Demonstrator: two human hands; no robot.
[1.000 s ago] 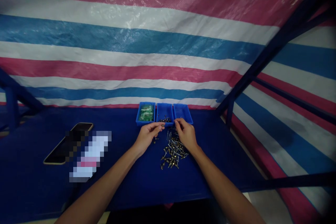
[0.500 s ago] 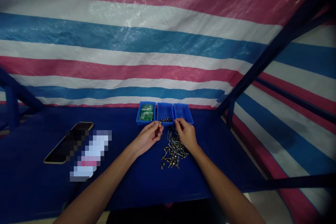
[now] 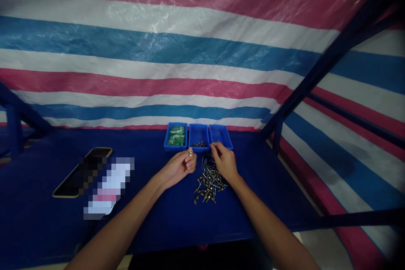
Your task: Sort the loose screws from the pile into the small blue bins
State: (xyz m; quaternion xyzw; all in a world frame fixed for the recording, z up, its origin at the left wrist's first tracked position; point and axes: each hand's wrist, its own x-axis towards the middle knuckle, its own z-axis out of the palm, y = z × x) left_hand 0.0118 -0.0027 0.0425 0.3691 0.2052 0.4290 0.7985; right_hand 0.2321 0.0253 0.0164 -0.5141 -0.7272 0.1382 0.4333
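At lower centre, the left hand [image 3: 177, 169] pinches a small part [image 3: 190, 153], best held lightly; the right hand [image 3: 225, 162] is pinched closed, contents unclear.

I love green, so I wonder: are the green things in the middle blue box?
No, the green things sit in the leftmost blue box.

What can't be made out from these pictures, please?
Head view: the small piece in the left hand; too small to identify.
Head view: whether the right hand holds anything; its fingers hide this.
Head view: the pale item beside the phone; pixel blocks cover it.
Head view: the near edge of the right blue tray; right hand hides part.
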